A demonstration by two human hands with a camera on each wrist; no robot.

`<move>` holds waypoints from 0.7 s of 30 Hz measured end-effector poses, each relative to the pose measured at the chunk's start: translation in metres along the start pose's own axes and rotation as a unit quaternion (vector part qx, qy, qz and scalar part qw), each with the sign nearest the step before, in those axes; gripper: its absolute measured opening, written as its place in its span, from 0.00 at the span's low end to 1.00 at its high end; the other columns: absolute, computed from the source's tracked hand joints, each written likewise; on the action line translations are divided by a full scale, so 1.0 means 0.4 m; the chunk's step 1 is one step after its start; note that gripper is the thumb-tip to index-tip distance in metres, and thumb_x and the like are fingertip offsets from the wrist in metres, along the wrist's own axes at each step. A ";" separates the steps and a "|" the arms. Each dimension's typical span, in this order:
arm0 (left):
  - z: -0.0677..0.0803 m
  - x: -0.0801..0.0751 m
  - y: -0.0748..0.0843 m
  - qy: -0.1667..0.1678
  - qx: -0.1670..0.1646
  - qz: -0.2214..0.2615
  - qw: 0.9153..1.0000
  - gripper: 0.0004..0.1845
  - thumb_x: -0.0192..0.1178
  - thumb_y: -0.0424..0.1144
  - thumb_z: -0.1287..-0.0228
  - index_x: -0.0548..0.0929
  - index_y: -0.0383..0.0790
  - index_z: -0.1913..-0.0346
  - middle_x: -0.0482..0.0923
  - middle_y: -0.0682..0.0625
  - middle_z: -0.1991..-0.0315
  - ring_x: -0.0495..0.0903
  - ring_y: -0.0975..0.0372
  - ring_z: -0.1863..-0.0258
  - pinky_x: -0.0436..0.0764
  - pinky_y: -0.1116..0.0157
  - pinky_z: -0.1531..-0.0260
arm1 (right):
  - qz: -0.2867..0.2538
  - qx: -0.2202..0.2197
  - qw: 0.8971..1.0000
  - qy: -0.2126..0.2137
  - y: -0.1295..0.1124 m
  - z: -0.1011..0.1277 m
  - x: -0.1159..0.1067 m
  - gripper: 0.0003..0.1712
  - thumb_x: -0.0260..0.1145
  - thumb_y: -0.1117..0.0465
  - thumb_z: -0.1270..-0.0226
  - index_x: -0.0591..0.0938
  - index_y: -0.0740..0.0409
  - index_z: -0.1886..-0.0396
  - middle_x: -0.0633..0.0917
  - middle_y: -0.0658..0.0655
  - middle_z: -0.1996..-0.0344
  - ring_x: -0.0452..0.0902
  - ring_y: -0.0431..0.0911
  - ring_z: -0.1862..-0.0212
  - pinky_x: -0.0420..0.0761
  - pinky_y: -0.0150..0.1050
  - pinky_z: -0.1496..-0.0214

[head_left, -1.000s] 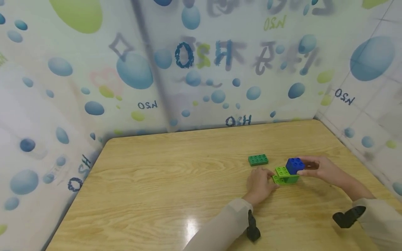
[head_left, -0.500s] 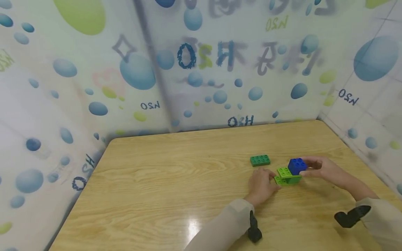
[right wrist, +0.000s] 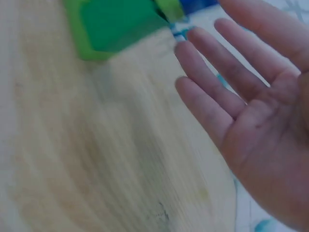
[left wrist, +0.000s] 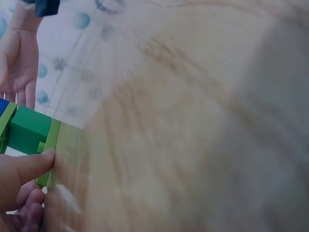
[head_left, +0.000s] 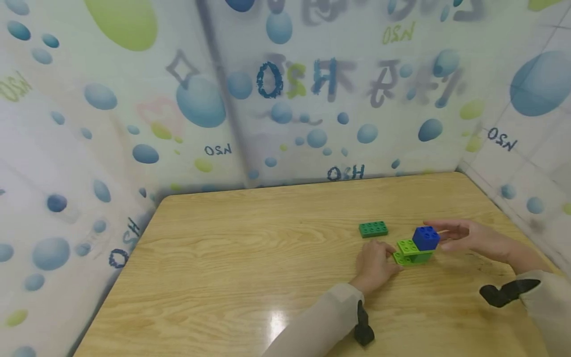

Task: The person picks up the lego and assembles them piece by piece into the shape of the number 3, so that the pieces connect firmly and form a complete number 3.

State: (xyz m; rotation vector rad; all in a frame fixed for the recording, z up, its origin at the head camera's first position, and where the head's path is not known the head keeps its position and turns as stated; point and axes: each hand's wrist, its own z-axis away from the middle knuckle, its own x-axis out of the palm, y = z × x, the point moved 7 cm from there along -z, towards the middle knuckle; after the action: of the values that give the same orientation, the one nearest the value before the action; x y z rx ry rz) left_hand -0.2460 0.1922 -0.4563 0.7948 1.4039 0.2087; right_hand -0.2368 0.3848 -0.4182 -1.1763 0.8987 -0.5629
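On the light wooden desk (head_left: 250,258), toward its right edge and about midway between the near and far edges, stands a small stack of plastic studded bricks: a lime-green brick assembly (head_left: 410,253) with a blue square studded brick (head_left: 426,237) seated on its right end.

The left hand (head_left: 373,263) rests on the desk at the left side of the lime-green assembly, its grip narrow, with the fingers curled against the lowest brick. In the left wrist view the thumb (left wrist: 24,166) presses on the edge of the lime-green plate, so the hand is pinching that piece.

The right hand (head_left: 468,237) hovers just beside the blue brick on its right, not touching it. Its grip is wide: the right wrist view shows the palm flat and the fingers (right wrist: 227,77) straight and spread, holding nothing.

A dark green flat studded plate (head_left: 373,228) lies by itself on the desk, near the stack and on its far-left side, clear of both hands.
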 end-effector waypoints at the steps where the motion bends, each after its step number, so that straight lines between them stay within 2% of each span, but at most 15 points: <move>1: -0.001 0.001 0.000 0.000 0.000 -0.002 1.000 0.17 0.71 0.51 0.56 0.84 0.56 0.60 0.66 0.65 0.72 0.63 0.74 0.72 0.62 0.76 0.75 | -0.006 -0.003 1.000 -0.009 0.005 -0.001 -0.008 0.32 0.53 0.72 0.34 0.54 0.66 0.31 0.73 0.37 0.44 0.71 0.35 0.46 0.74 0.37 0.52; 5: -0.007 0.006 0.001 0.002 0.002 -0.013 1.000 0.17 0.71 0.52 0.56 0.84 0.57 0.59 0.66 0.65 0.72 0.64 0.74 0.72 0.62 0.76 0.75 | 0.003 0.001 1.000 -0.005 0.035 -0.017 -0.042 0.31 0.51 0.71 0.33 0.53 0.69 0.32 0.72 0.37 0.42 0.70 0.33 0.46 0.73 0.35 0.52; 12: -0.014 0.011 0.007 0.002 0.009 -0.026 1.000 0.17 0.70 0.54 0.56 0.83 0.59 0.59 0.66 0.66 0.72 0.63 0.74 0.72 0.62 0.76 0.75 | 0.038 0.020 0.999 0.030 0.082 -0.061 -0.073 0.26 0.51 0.67 0.31 0.62 0.67 0.35 0.76 0.38 0.48 0.71 0.32 0.49 0.73 0.33 0.55; 16: -0.012 0.006 0.005 -0.002 0.002 -0.025 1.000 0.17 0.70 0.54 0.56 0.84 0.59 0.59 0.66 0.66 0.72 0.63 0.74 0.72 0.62 0.76 0.75 | 0.036 0.012 0.999 0.006 0.088 -0.094 -0.072 0.26 0.53 0.67 0.33 0.63 0.70 0.36 0.78 0.43 0.47 0.71 0.31 0.49 0.74 0.33 0.54; 21: -0.008 0.004 0.001 -0.001 0.013 -0.041 0.999 0.17 0.70 0.54 0.55 0.84 0.58 0.59 0.66 0.66 0.73 0.63 0.74 0.72 0.62 0.76 0.75 | 0.024 0.004 0.999 -0.036 0.096 -0.134 -0.066 0.29 0.57 0.70 0.38 0.63 0.72 0.37 0.77 0.51 0.46 0.72 0.34 0.47 0.73 0.32 0.52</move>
State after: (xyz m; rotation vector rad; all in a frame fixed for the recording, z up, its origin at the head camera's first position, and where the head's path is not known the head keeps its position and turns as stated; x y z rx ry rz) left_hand -0.2485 0.1947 -0.4572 0.7567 1.4359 0.1268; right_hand -0.2986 0.3886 -0.4527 -1.1577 0.8607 -0.4820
